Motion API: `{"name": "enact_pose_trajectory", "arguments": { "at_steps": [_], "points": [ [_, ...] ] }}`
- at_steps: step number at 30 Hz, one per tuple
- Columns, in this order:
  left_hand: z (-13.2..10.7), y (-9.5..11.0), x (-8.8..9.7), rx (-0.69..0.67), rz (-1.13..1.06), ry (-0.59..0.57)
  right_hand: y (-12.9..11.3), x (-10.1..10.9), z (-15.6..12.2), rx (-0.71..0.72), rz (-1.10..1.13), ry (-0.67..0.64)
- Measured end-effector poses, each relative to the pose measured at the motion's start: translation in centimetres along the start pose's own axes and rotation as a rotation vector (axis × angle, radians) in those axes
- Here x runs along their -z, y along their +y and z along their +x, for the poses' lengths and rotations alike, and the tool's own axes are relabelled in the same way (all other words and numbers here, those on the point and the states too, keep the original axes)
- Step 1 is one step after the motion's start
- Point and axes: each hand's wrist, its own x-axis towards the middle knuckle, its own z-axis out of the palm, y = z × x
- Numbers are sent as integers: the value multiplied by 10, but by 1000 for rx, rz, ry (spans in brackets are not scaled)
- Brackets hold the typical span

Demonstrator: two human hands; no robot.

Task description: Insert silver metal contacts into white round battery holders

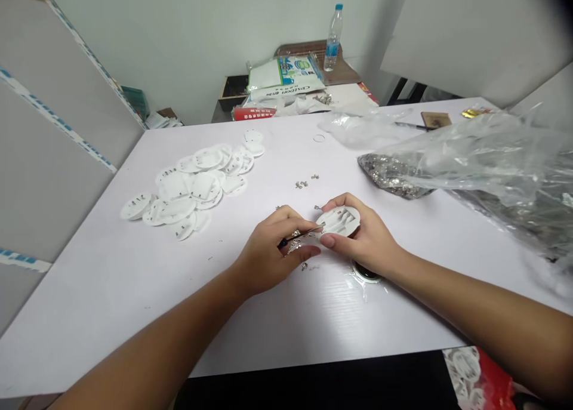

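Left hand (267,253) pinches a slim, dark-handled metal tool (283,243); right hand (373,237) grips a seemingly unfinished round white plastic disc (338,221) near loose silvery metal pieces (304,267).

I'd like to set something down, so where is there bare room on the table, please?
The table is bare between the forearms, near its front edge, and between white discs and metal pieces. Crowded: around left hand, right hand and plastic bag.
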Motion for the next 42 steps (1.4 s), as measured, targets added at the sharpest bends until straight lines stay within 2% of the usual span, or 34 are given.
{"name": "enact_pose_trajectory", "arguments": {
  "at_steps": [3,6,8,11,15,18,23,28,32,35,38,40,42],
  "points": [
    [1,2,-6,-58,-56,70,6,-6,-1,-72,169,-98],
    [1,3,-5,-6,-130,119,13,-8,-1,-21,227,-197],
    [0,3,-2,127,-235,127,15,-6,-1,82,147,-210],
    [-2,2,3,287,-427,71,15,-3,-2,210,-28,-159],
    [-4,-1,5,267,-562,13,14,-1,-3,252,-59,-177],
    [-5,-5,5,229,-560,3,13,-1,-3,279,-59,-192],
    [-6,-9,3,176,-467,79,12,-3,-3,364,-124,-145],
    [-6,-9,-1,194,-415,117,13,-6,-5,533,-230,-65],
    [-4,-9,1,246,-433,61,14,-6,-5,624,-239,-76],
    [-2,-8,4,279,-469,9,13,-3,-7,559,-243,-148],
    [-1,-7,5,321,-462,4,13,-3,-9,376,-158,-213],
    [-1,-7,5,345,-445,8,14,-4,-7,270,-75,-229],
    [-1,-8,5,342,-438,27,12,-3,-2,241,-52,-214]
  ]
}}
